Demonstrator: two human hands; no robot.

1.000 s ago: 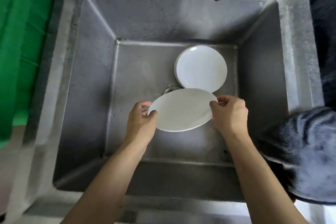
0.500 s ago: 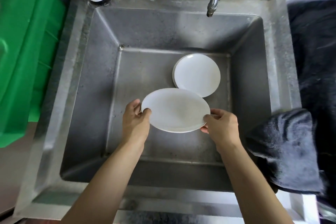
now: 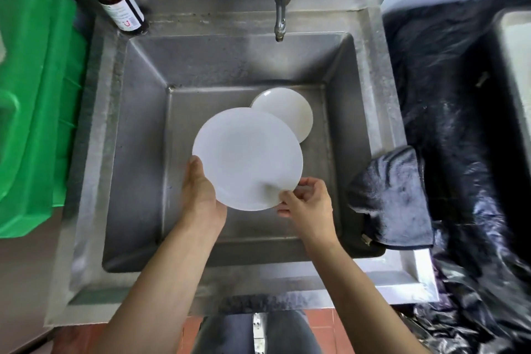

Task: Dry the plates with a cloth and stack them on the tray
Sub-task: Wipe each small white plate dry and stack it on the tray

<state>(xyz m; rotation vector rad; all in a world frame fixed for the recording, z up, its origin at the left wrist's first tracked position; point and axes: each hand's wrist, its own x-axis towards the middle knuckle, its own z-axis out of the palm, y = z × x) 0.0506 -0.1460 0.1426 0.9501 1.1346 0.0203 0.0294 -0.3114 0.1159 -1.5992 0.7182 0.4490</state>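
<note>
I see the left hand point(image 3: 201, 195) and right hand point(image 3: 307, 204) both gripping the white plate point(image 3: 247, 158) above the sink point(image 3: 138, 123) (dark cloth point(image 3: 390, 195) draped on its right rim).

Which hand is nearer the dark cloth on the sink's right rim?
Right. The right hand grips the held plate at its near-right edge, closer to the cloth; the left hand holds the plate's left edge, farther away.
</note>
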